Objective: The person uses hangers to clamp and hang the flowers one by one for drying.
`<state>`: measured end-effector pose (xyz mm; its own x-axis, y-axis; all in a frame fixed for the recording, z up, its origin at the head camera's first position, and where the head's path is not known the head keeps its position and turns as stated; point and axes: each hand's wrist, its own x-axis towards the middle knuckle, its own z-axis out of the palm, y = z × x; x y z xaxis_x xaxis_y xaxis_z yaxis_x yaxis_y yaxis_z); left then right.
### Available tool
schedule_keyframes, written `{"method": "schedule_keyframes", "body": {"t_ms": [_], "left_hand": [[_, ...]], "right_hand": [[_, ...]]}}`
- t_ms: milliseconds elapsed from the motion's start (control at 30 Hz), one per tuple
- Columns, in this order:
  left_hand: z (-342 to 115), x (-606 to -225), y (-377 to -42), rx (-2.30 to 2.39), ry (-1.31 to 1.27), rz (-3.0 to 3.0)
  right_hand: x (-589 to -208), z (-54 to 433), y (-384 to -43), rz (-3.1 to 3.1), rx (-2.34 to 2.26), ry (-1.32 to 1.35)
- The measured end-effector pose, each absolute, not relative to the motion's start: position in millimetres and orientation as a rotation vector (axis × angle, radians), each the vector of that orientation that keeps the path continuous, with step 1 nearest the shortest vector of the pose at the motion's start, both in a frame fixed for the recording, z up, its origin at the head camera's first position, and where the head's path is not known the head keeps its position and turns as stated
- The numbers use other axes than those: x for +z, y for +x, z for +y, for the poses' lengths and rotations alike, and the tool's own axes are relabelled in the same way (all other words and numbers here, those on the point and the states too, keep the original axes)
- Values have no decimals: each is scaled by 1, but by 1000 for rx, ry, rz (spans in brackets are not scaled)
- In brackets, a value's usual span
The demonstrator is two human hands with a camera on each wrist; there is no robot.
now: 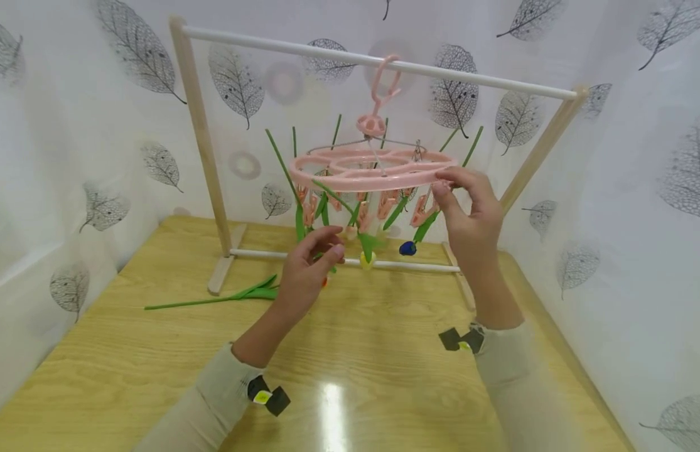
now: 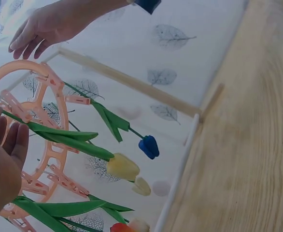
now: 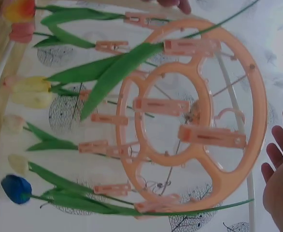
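A round pink clip hanger [image 1: 372, 182] hangs by its hook from the white bar. Green-stemmed artificial tulips hang head-down in its clips, among them a yellow tulip [image 2: 123, 166] and a blue tulip [image 2: 148, 147]. My left hand [image 1: 311, 267] is raised below the hanger's front, close to the yellow tulip's stem, its fingers loosely bent with nothing seen between them. At the right rim is my right hand [image 1: 475, 213], which looks slightly apart from the ring in both wrist views. Its fingers are relaxed and hold nothing.
The wooden-legged rack [image 1: 199, 138] carries the white bar [image 1: 270, 45] above, with a lower rail [image 1: 423, 267] near the table. A loose tulip [image 1: 214, 301] lies on the table [image 1: 350, 351] at left, its bloom hidden. A leaf-print curtain [image 1: 609, 188] surrounds the table.
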<state>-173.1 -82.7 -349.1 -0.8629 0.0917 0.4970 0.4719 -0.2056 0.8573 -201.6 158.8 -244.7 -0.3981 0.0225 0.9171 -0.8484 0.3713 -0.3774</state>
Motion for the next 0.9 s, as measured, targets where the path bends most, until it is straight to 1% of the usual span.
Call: {"method": "schedule_keyframes", "body": {"t_ms": [167,367,667,900], "left_hand": [[-84,-347,-174,-2162,-647,-1796],[-85,-345,-172,-2175,-630,-1806],[-94,-344,-165,-2207,-562,-1824],[-128,-366,-161,-2132,-449,-2031]], "right_hand": [[-226,182,-212,-1856,1120,750],[-220,204,-224,-2149,1055,789],[-222,205,-233,-2244,1068,939],[-223,205,-230,-2250,1088,994]]}}
